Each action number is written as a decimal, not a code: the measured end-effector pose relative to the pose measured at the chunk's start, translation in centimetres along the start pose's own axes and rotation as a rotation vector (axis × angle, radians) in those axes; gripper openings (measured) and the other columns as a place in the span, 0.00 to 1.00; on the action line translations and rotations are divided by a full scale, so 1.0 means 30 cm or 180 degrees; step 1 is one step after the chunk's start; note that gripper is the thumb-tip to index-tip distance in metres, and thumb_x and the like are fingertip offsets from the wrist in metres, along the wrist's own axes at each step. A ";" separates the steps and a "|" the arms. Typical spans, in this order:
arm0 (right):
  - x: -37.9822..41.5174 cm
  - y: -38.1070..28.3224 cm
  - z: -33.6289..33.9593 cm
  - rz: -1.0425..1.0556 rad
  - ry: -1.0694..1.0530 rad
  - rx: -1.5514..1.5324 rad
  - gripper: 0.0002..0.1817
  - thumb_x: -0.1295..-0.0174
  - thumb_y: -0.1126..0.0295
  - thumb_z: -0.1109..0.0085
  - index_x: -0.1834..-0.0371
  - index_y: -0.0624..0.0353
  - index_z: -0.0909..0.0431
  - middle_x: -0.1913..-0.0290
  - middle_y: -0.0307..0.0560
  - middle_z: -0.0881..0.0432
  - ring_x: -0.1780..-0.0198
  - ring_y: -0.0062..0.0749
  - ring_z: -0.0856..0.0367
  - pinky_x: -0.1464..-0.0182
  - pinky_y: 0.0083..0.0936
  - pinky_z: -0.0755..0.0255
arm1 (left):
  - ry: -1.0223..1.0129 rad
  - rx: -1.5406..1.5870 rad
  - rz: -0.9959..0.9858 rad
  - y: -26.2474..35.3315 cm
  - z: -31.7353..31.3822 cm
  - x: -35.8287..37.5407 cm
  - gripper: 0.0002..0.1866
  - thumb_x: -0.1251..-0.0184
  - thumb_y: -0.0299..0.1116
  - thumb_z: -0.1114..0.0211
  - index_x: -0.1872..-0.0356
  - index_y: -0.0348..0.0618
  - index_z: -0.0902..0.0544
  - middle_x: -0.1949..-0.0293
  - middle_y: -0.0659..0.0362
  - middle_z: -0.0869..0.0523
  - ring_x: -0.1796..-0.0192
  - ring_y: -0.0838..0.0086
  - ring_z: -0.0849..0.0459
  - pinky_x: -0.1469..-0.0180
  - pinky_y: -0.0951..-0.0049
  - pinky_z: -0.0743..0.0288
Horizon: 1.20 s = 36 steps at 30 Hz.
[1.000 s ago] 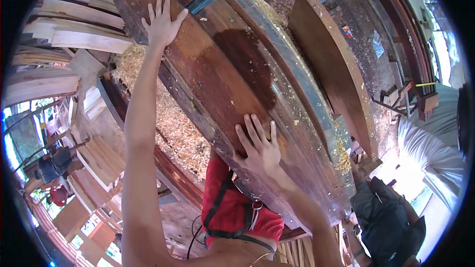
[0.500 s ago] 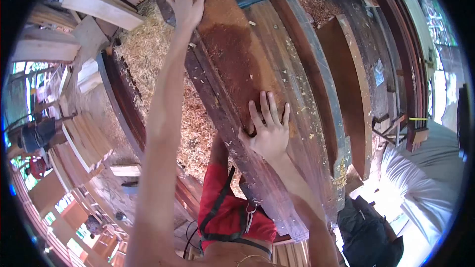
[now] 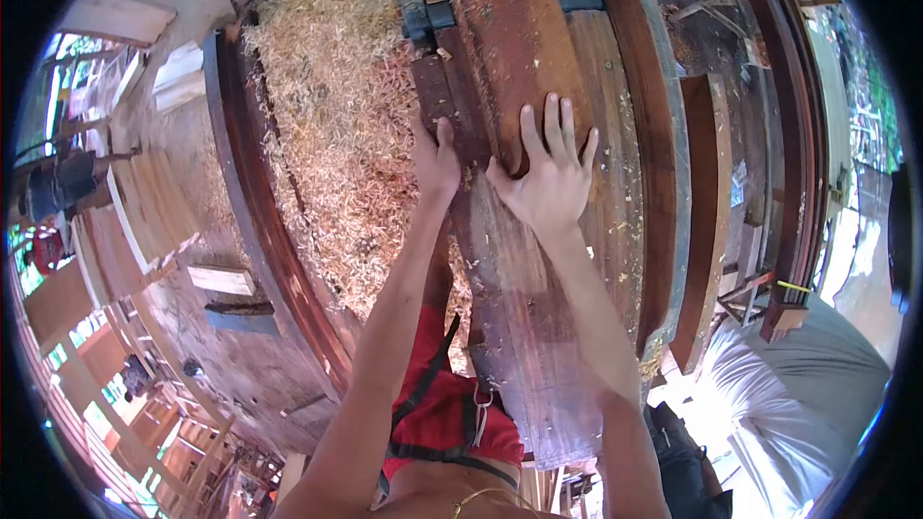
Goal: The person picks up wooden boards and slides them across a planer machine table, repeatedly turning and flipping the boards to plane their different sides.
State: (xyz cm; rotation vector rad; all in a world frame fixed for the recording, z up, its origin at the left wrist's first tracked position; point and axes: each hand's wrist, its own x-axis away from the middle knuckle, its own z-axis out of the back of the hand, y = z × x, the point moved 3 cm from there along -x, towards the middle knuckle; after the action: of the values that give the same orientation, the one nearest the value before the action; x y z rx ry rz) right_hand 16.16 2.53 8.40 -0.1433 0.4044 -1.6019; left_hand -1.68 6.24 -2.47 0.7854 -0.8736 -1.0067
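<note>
A long reddish-brown board point(image 3: 510, 24) lies lengthwise on the dark plank bench point(image 3: 524, 327), running away from me. My right hand point(image 3: 553, 178) rests on it palm down, fingers spread, beside a dark notch at the board's near end. Along the bench's left edge is my left hand point(image 3: 437, 161), its thumb apart from the fingers. The left fingers go partly out of sight at the side of the dark edge strip point(image 3: 435, 91), and nothing shows in that hand. Small wood chips are scattered over the bench top.
Pale wood shavings point(image 3: 336, 125) cover the ground to the left, bordered by a long dark beam point(image 3: 255, 183). Thick timber point(image 3: 649, 135) runs along the bench's right side, with another brown plank point(image 3: 707, 211) beyond. A grey-white sheet point(image 3: 769, 394) hangs at lower right.
My left hand has come back from the far part of the board to the bench's left edge. The right hand stays spread on the board. The view has turned.
</note>
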 end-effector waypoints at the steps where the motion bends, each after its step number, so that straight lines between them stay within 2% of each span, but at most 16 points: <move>1: -0.028 -0.003 -0.006 -0.0007 0.0055 0.0051 0.45 0.47 0.48 0.23 0.23 0.52 0.20 0.15 0.59 0.31 0.13 0.53 0.36 0.18 0.76 0.47 | 0.0033 0.0010 0.0014 0.007 0.005 -0.002 0.29 0.11 0.40 0.44 0.19 0.36 0.34 0.36 0.36 0.12 0.34 0.44 0.13 0.31 0.53 0.23; 3: -0.078 -0.011 -0.020 0.0026 0.0019 0.0085 0.45 0.46 0.48 0.23 0.22 0.51 0.20 0.15 0.59 0.31 0.13 0.53 0.37 0.17 0.75 0.47 | -0.0149 0.0315 -0.0131 0.014 0.004 -0.008 0.28 0.11 0.40 0.44 0.20 0.35 0.33 0.38 0.36 0.12 0.35 0.44 0.12 0.32 0.53 0.21; 7: -0.162 -0.027 -0.042 0.0053 0.0078 0.0192 0.44 0.43 0.44 0.27 0.23 0.52 0.20 0.15 0.59 0.31 0.12 0.52 0.37 0.16 0.74 0.49 | -0.0085 0.0361 -0.0435 -0.002 -0.002 -0.009 0.27 0.10 0.39 0.45 0.21 0.34 0.33 0.40 0.38 0.10 0.37 0.46 0.10 0.35 0.53 0.20; 10: -0.226 -0.032 -0.064 0.0090 0.0170 0.0238 0.43 0.40 0.42 0.29 0.22 0.52 0.20 0.15 0.59 0.30 0.13 0.53 0.36 0.16 0.74 0.48 | -0.0088 0.0629 -0.0364 0.005 -0.010 -0.006 0.27 0.09 0.39 0.46 0.21 0.34 0.33 0.42 0.39 0.10 0.41 0.47 0.09 0.38 0.54 0.19; 13: -0.283 -0.033 -0.091 0.0122 0.0307 0.0331 0.42 0.40 0.43 0.28 0.23 0.50 0.19 0.15 0.57 0.30 0.13 0.50 0.36 0.17 0.74 0.46 | -0.0142 0.0823 -0.0217 0.041 0.002 0.012 0.27 0.09 0.39 0.46 0.21 0.34 0.34 0.44 0.39 0.10 0.45 0.47 0.09 0.40 0.54 0.19; 14: -0.300 -0.033 -0.099 0.0151 0.0339 0.0374 0.40 0.36 0.41 0.32 0.23 0.50 0.19 0.16 0.57 0.29 0.13 0.51 0.35 0.17 0.74 0.45 | -0.0158 0.0890 -0.0172 0.059 0.012 0.013 0.27 0.09 0.40 0.46 0.21 0.34 0.34 0.44 0.40 0.10 0.46 0.47 0.09 0.41 0.54 0.19; 16: -0.330 -0.036 -0.115 0.0176 0.0352 0.0413 0.40 0.35 0.41 0.33 0.23 0.50 0.19 0.16 0.57 0.29 0.13 0.51 0.35 0.17 0.74 0.45 | -0.0396 0.0784 0.0238 0.043 0.010 0.011 0.27 0.09 0.40 0.46 0.22 0.32 0.34 0.45 0.40 0.10 0.48 0.47 0.10 0.42 0.54 0.19; 17: -0.345 -0.034 -0.121 0.0176 0.0374 0.0450 0.39 0.33 0.41 0.35 0.23 0.50 0.19 0.16 0.57 0.29 0.13 0.51 0.35 0.17 0.74 0.45 | -0.0384 0.0801 0.0249 0.034 0.007 0.007 0.27 0.09 0.40 0.46 0.22 0.32 0.34 0.45 0.40 0.10 0.48 0.47 0.10 0.42 0.54 0.19; 19: -0.374 -0.037 -0.128 0.0175 0.0371 0.0464 0.39 0.33 0.41 0.35 0.23 0.50 0.19 0.16 0.57 0.29 0.13 0.51 0.35 0.17 0.74 0.45 | -0.0174 0.0666 -0.0270 0.019 0.001 0.000 0.26 0.10 0.40 0.45 0.24 0.32 0.33 0.44 0.38 0.11 0.45 0.47 0.10 0.40 0.54 0.20; 26: -0.485 -0.040 -0.166 0.0189 0.0443 0.0451 0.39 0.32 0.40 0.37 0.22 0.51 0.20 0.15 0.57 0.30 0.13 0.51 0.36 0.17 0.73 0.46 | -0.0173 0.0528 -0.0130 0.043 0.012 0.007 0.26 0.11 0.40 0.45 0.23 0.33 0.33 0.43 0.37 0.12 0.42 0.44 0.11 0.38 0.52 0.21; 33: -0.604 -0.047 -0.198 0.0145 0.0394 0.0515 0.40 0.32 0.39 0.38 0.21 0.50 0.22 0.14 0.56 0.31 0.12 0.50 0.38 0.15 0.71 0.48 | -0.0056 0.0616 -0.0355 0.018 -0.004 0.001 0.27 0.12 0.40 0.45 0.23 0.34 0.33 0.42 0.36 0.12 0.40 0.42 0.12 0.35 0.51 0.22; 36: -0.656 -0.047 -0.214 0.0240 0.0550 0.0360 0.40 0.33 0.40 0.39 0.22 0.52 0.20 0.16 0.60 0.29 0.13 0.53 0.37 0.16 0.74 0.49 | -0.0090 0.0760 -0.0384 0.000 -0.006 0.021 0.27 0.12 0.40 0.45 0.23 0.34 0.33 0.40 0.36 0.13 0.37 0.42 0.13 0.33 0.51 0.23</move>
State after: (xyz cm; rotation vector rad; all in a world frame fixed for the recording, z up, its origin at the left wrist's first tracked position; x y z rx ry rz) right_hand 14.25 23.04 5.91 0.0961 0.4459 -1.5636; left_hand -1.35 5.68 -2.39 1.0379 -0.9919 -1.0326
